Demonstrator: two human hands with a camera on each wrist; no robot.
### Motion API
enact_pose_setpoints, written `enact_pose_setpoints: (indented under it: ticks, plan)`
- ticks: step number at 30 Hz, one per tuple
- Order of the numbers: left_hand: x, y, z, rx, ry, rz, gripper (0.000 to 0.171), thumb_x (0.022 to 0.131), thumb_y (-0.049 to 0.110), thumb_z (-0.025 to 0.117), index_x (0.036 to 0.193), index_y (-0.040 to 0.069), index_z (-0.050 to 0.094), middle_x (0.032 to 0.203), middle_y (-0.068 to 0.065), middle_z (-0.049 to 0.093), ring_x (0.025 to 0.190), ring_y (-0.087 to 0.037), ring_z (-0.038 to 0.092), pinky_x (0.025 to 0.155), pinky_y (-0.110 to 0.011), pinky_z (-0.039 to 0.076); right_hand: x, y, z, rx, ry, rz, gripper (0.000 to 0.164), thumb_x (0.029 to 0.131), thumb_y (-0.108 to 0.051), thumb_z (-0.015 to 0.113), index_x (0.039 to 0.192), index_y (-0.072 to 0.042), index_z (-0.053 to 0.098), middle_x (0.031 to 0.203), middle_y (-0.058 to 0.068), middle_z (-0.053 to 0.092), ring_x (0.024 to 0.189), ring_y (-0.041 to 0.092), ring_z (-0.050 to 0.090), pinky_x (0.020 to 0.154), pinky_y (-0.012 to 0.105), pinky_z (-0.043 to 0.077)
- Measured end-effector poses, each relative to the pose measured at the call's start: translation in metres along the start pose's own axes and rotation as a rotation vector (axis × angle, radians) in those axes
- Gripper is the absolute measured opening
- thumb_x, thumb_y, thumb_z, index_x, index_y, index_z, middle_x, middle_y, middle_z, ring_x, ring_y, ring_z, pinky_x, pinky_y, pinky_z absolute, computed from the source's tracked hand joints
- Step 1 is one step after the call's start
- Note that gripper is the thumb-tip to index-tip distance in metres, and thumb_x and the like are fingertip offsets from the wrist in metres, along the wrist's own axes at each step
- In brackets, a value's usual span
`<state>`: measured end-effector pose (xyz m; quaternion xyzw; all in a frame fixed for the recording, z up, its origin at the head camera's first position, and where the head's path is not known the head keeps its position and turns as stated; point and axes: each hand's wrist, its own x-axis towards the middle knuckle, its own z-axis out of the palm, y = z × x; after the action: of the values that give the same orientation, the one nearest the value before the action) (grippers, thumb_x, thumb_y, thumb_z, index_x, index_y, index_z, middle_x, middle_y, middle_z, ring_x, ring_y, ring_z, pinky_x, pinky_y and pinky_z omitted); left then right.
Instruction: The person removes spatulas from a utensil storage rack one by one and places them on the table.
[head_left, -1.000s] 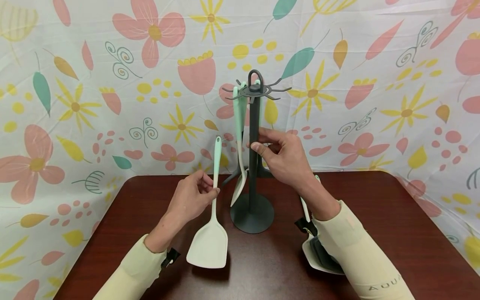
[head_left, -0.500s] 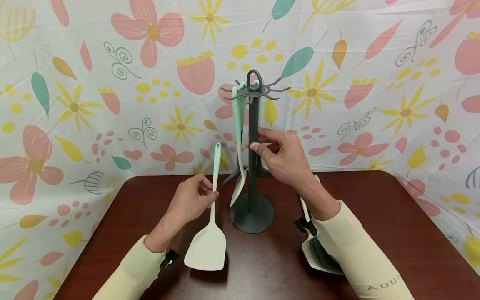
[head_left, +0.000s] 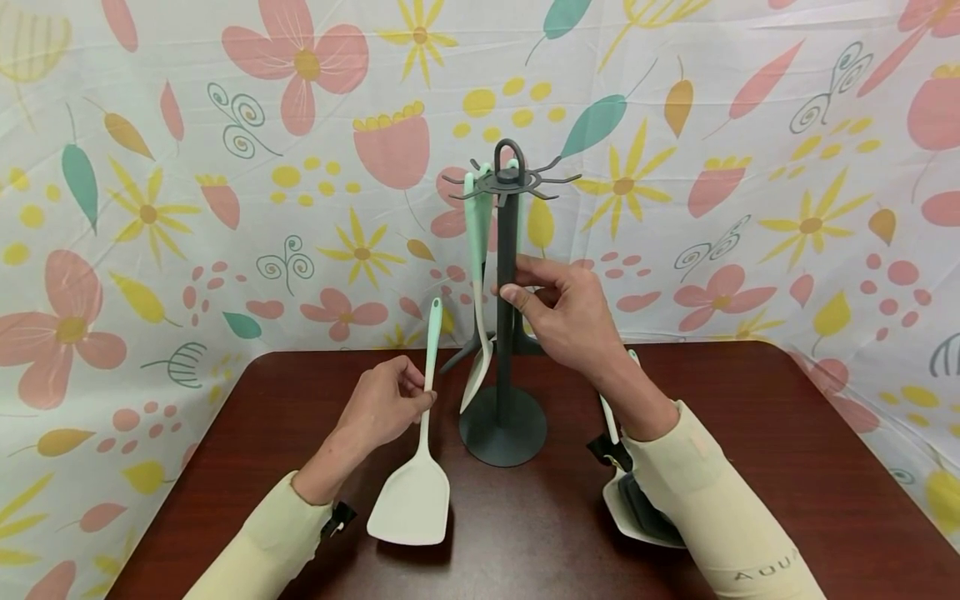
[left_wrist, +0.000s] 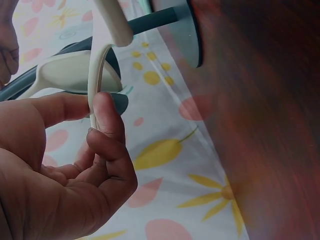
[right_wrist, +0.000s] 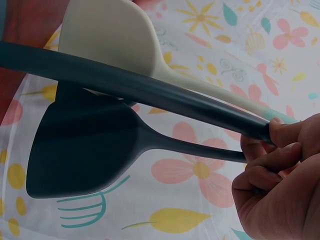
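My left hand (head_left: pixel 384 404) pinches the shaft of a white turner (head_left: pixel 411 500) with a mint-green handle, blade pointing down, left of a dark utensil stand (head_left: pixel 507 358). In the left wrist view, thumb and fingers meet on the turner's pale shaft (left_wrist: pixel 94 85). My right hand (head_left: pixel 566 317) grips the upright post of the stand about halfway up. Mint-handled utensils hang from the stand's hooks; a pale spoon-like one (head_left: pixel 478 375) hangs at its left. Close to the post in the right wrist view are a dark turner (right_wrist: pixel 85 150) and a pale blade (right_wrist: pixel 110 40).
On the brown table (head_left: pixel 555 533), a white utensil (head_left: pixel 621 512) with a dark one over it lies at the right, partly hidden by my right sleeve. The stand's round base (head_left: pixel 504 433) rests on the table. Behind hangs a flowered cloth (head_left: pixel 300 208).
My left hand and the white turner have come down a little, and the turner's blade has shifted slightly left. My right hand keeps its grip on the post.
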<state>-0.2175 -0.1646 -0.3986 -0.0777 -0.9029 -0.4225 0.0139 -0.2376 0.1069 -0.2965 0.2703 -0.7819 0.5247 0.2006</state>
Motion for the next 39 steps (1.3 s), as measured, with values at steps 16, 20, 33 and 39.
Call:
enact_pose_setpoints:
  ticks: [16, 20, 33, 39]
  plan:
    - [0.003, -0.018, 0.009, 0.023, -0.056, -0.063, 0.016, 0.094, 0.012, 0.081, 0.096, 0.008, 0.065, 0.079, -0.005, 0.068, 0.068, -0.028, 0.073, 0.059, -0.033, 0.055, 0.001, -0.001, 0.0, -0.009, 0.001, 0.006, 0.035, 0.098, -0.008, 0.078, 0.132, -0.008, 0.075, 0.108, 0.01, 0.081, 0.092, 0.022, 0.079, 0.078, 0.021, 0.059]
    - [0.004, -0.023, 0.013, 0.044, -0.076, -0.078, 0.017, 0.094, 0.011, 0.081, 0.095, 0.007, 0.064, 0.077, -0.005, 0.067, 0.067, -0.027, 0.072, 0.058, -0.033, 0.054, 0.001, -0.001, 0.0, -0.001, 0.001, 0.003, 0.034, 0.098, -0.007, 0.078, 0.132, -0.008, 0.075, 0.107, 0.01, 0.081, 0.092, 0.022, 0.079, 0.077, 0.022, 0.06]
    - [0.006, -0.038, 0.021, 0.119, -0.127, -0.102, 0.021, 0.095, 0.015, 0.08, 0.092, 0.008, 0.061, 0.07, -0.003, 0.066, 0.061, -0.02, 0.07, 0.057, -0.033, 0.049, 0.0, -0.001, 0.001, 0.011, 0.002, 0.02, 0.036, 0.098, -0.008, 0.077, 0.134, -0.01, 0.075, 0.108, 0.008, 0.081, 0.088, 0.021, 0.079, 0.074, 0.022, 0.059]
    - [0.007, -0.041, 0.023, 0.111, -0.136, -0.105, 0.021, 0.095, 0.015, 0.08, 0.092, 0.008, 0.061, 0.069, -0.003, 0.066, 0.062, -0.021, 0.07, 0.058, -0.033, 0.05, 0.0, 0.0, 0.001, 0.007, 0.004, 0.023, 0.035, 0.098, -0.009, 0.078, 0.133, -0.012, 0.075, 0.108, 0.007, 0.081, 0.087, 0.021, 0.079, 0.073, 0.022, 0.059]
